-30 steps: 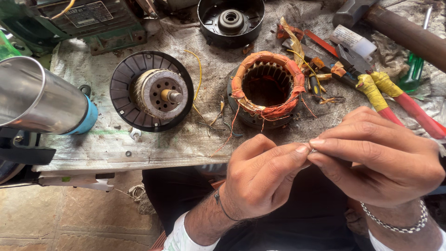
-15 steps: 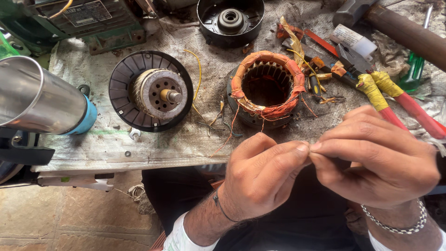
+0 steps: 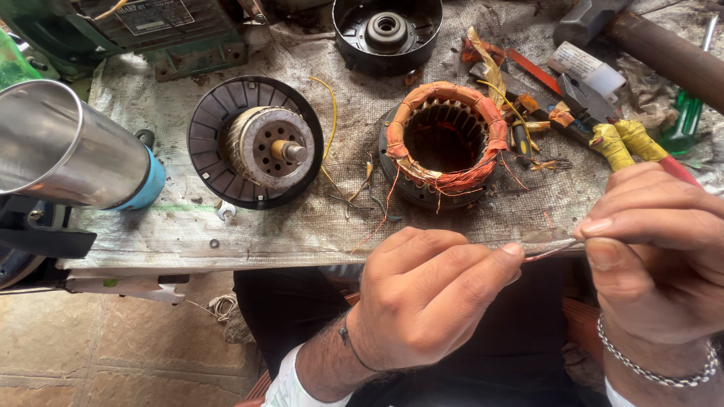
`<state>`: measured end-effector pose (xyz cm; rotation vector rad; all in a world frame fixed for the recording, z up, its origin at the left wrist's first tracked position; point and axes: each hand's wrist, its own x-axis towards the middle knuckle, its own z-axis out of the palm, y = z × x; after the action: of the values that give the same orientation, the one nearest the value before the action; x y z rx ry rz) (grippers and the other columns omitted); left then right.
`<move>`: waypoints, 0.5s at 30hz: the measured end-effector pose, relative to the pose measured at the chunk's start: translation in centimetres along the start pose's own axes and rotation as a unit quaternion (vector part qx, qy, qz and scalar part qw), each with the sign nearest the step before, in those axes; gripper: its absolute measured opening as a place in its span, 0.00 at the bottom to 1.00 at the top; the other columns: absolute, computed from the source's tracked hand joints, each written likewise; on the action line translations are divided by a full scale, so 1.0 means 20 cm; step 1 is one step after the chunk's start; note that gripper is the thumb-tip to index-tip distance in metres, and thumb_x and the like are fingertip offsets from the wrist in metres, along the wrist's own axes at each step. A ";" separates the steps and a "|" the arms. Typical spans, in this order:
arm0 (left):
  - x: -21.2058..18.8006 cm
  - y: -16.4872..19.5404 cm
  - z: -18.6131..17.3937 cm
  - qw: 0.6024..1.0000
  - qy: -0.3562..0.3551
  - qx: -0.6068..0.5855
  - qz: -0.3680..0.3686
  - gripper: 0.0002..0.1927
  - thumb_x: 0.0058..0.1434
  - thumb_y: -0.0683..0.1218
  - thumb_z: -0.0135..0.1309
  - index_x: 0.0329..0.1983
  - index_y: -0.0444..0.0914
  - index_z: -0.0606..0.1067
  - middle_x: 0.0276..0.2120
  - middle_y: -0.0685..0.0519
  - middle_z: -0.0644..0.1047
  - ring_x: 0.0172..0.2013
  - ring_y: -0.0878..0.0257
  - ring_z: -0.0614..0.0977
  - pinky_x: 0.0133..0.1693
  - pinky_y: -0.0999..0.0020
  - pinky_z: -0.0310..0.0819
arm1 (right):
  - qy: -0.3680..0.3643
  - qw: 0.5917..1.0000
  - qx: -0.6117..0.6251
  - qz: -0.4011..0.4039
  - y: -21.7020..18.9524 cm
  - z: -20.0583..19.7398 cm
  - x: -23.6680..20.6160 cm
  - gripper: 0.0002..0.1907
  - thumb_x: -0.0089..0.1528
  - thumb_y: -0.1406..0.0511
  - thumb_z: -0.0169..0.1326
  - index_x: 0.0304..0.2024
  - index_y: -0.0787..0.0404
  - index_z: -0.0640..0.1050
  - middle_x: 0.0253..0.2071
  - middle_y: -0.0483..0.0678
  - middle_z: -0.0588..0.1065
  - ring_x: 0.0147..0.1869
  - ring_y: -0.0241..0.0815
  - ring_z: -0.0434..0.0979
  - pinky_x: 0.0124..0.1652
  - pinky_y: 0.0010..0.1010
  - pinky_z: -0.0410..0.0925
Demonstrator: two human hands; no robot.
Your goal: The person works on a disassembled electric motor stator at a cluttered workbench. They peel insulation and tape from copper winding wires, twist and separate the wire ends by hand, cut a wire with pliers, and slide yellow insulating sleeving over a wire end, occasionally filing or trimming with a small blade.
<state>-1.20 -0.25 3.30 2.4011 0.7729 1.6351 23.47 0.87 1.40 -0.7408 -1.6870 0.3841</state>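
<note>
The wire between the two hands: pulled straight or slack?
Pulled straight. The thin copper wire runs as a short line from the left hand fingertips to the right hand fingertips, without sag or loop.

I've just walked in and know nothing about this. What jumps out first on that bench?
Near the middle of the bench sits a motor stator wound in bright copper wire, loose strands trailing off it. To its left lies the rotor in its dark round housing. Nearest the camera, the left hand and right hand pinch a thin copper wire between them.
</note>
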 end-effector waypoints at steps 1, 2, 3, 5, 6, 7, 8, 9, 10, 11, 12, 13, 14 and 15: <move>0.00 0.00 0.00 1.000 -0.013 -0.001 0.007 0.15 0.68 0.39 0.65 0.54 0.32 0.75 0.40 0.52 0.80 0.39 0.59 0.82 0.35 0.67 0.71 | 0.009 1.000 0.019 0.008 0.01 0.00 -0.02 0.07 0.67 0.68 0.63 0.42 0.65 0.77 0.37 0.52 0.78 0.34 0.39 0.75 0.40 0.25 0.65; 0.00 -0.01 -0.01 1.000 -0.026 -0.002 0.013 0.15 0.67 0.39 0.65 0.54 0.32 0.75 0.39 0.52 0.80 0.39 0.59 0.82 0.36 0.65 0.71 | 0.013 0.999 0.039 0.019 0.01 0.00 -0.03 0.08 0.68 0.68 0.63 0.42 0.65 0.77 0.37 0.52 0.78 0.33 0.39 0.75 0.40 0.25 0.65; -0.01 -0.01 -0.01 0.999 -0.039 -0.004 0.020 0.15 0.67 0.40 0.65 0.53 0.31 0.75 0.39 0.51 0.80 0.38 0.58 0.81 0.36 0.64 0.71 | 0.011 0.998 0.054 0.032 0.01 -0.01 -0.03 0.08 0.68 0.67 0.64 0.42 0.65 0.77 0.37 0.52 0.77 0.33 0.39 0.74 0.40 0.25 0.64; -0.01 -0.01 -0.02 0.998 -0.050 0.009 0.030 0.14 0.67 0.40 0.66 0.52 0.31 0.76 0.37 0.53 0.80 0.37 0.60 0.82 0.36 0.65 0.70 | 0.000 0.995 0.079 0.062 0.01 -0.02 -0.04 0.10 0.68 0.65 0.64 0.41 0.65 0.78 0.36 0.52 0.77 0.34 0.40 0.72 0.40 0.25 0.63; -0.01 -0.01 -0.02 0.998 -0.056 0.017 0.034 0.14 0.68 0.40 0.67 0.52 0.31 0.77 0.36 0.53 0.80 0.36 0.61 0.82 0.35 0.66 0.69 | -0.008 0.995 0.079 0.066 0.01 -0.02 -0.03 0.11 0.68 0.63 0.64 0.41 0.65 0.77 0.36 0.51 0.77 0.34 0.40 0.72 0.40 0.25 0.64; -0.01 -0.01 -0.03 0.998 -0.034 0.024 0.039 0.13 0.67 0.39 0.67 0.51 0.31 0.77 0.35 0.53 0.80 0.35 0.60 0.82 0.34 0.66 0.69 | -0.016 0.994 0.079 0.070 0.01 -0.02 -0.03 0.13 0.69 0.62 0.64 0.40 0.65 0.77 0.36 0.51 0.77 0.35 0.40 0.72 0.41 0.25 0.64; -0.01 -0.02 -0.04 0.998 -0.013 0.031 0.044 0.13 0.66 0.39 0.66 0.50 0.31 0.77 0.34 0.53 0.80 0.34 0.60 0.82 0.33 0.66 0.70 | -0.023 0.994 0.078 0.073 0.01 -0.01 -0.02 0.12 0.69 0.62 0.64 0.40 0.65 0.77 0.36 0.51 0.77 0.35 0.40 0.72 0.41 0.25 0.64; -0.01 -0.02 -0.06 0.998 0.008 0.036 0.049 0.12 0.65 0.38 0.66 0.48 0.31 0.77 0.34 0.53 0.80 0.32 0.59 0.82 0.32 0.66 0.70 | -0.027 0.994 0.078 0.075 0.01 -0.01 -0.02 0.12 0.69 0.62 0.63 0.41 0.64 0.77 0.36 0.51 0.77 0.36 0.40 0.72 0.42 0.25 0.64; -0.02 -0.02 -0.07 0.998 0.039 0.046 0.032 0.11 0.66 0.38 0.65 0.49 0.32 0.76 0.34 0.53 0.80 0.32 0.60 0.82 0.33 0.66 0.71 | -0.023 0.994 0.078 0.073 0.01 0.00 -0.02 0.11 0.69 0.63 0.63 0.41 0.64 0.77 0.37 0.51 0.77 0.36 0.40 0.72 0.42 0.25 0.64; -0.02 -0.02 -0.08 0.996 0.071 0.054 0.016 0.11 0.67 0.37 0.64 0.49 0.32 0.75 0.34 0.53 0.80 0.32 0.60 0.82 0.33 0.66 0.73 | -0.017 0.994 0.078 0.071 0.02 0.01 -0.02 0.11 0.69 0.63 0.63 0.42 0.64 0.77 0.37 0.51 0.77 0.37 0.40 0.72 0.43 0.25 0.65; -0.03 -0.02 -0.09 0.993 0.105 0.060 -0.001 0.10 0.68 0.37 0.62 0.49 0.32 0.75 0.34 0.52 0.80 0.32 0.61 0.82 0.34 0.66 0.74 | -0.009 0.995 0.079 0.067 0.02 0.01 -0.02 0.10 0.69 0.63 0.63 0.42 0.64 0.77 0.38 0.51 0.77 0.37 0.40 0.73 0.43 0.25 0.65; -0.05 -0.03 -0.10 0.988 0.130 0.080 -0.023 0.09 0.69 0.37 0.60 0.49 0.33 0.74 0.34 0.51 0.80 0.33 0.60 0.82 0.34 0.66 0.76 | 0.000 0.995 0.078 0.064 0.02 0.01 -0.02 0.10 0.70 0.64 0.63 0.42 0.64 0.78 0.38 0.51 0.77 0.38 0.40 0.73 0.44 0.25 0.65; -0.06 -0.04 -0.11 0.982 0.155 0.099 -0.046 0.07 0.70 0.37 0.58 0.48 0.34 0.73 0.34 0.49 0.81 0.34 0.59 0.83 0.34 0.66 0.78 | 0.014 0.995 0.076 0.060 0.02 0.02 -0.02 0.10 0.70 0.64 0.63 0.43 0.64 0.78 0.38 0.51 0.77 0.38 0.40 0.73 0.44 0.25 0.65; -0.07 -0.08 -0.11 0.968 0.241 0.062 -0.043 0.05 0.70 0.38 0.54 0.47 0.33 0.73 0.31 0.48 0.81 0.28 0.64 0.80 0.29 0.71 0.73 | 0.018 0.995 0.075 0.059 0.02 0.01 -0.02 0.09 0.70 0.64 0.63 0.43 0.64 0.78 0.39 0.51 0.77 0.39 0.40 0.73 0.44 0.26 0.65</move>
<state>-4.04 0.08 2.35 2.0181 1.0583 2.2269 23.45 1.05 0.83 -0.7338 -1.5661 0.5716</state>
